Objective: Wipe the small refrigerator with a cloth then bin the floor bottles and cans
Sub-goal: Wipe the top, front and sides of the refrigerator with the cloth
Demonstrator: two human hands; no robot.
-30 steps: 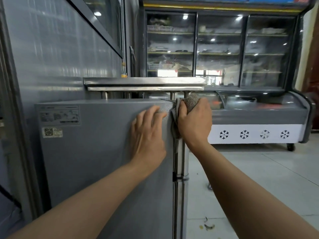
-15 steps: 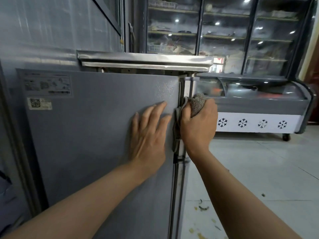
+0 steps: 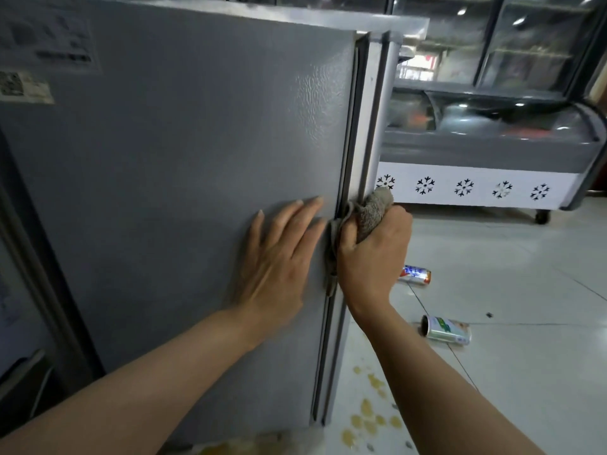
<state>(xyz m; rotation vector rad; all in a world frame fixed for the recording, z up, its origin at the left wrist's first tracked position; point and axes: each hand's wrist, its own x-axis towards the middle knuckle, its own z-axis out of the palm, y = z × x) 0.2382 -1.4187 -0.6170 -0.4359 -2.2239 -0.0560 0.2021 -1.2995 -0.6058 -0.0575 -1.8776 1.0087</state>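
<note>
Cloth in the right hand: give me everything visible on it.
The cloth is grey-brown and looks nubby, like terry or microfibre. It is bunched into a wad in the right hand, whose fingers close around it. A rounded end sticks out above the fist; a thinner flap hangs down along the fridge front corner seam, where the cloth is pressed. The left hand lies flat on the side panel beside it.

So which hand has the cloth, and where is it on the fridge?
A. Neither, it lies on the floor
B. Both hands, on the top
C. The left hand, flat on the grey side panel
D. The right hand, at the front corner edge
D: the right hand has the grey cloth bunched in its grip against the refrigerator's front corner edge, while the left hand lies flat and empty on the side panel.
</note>
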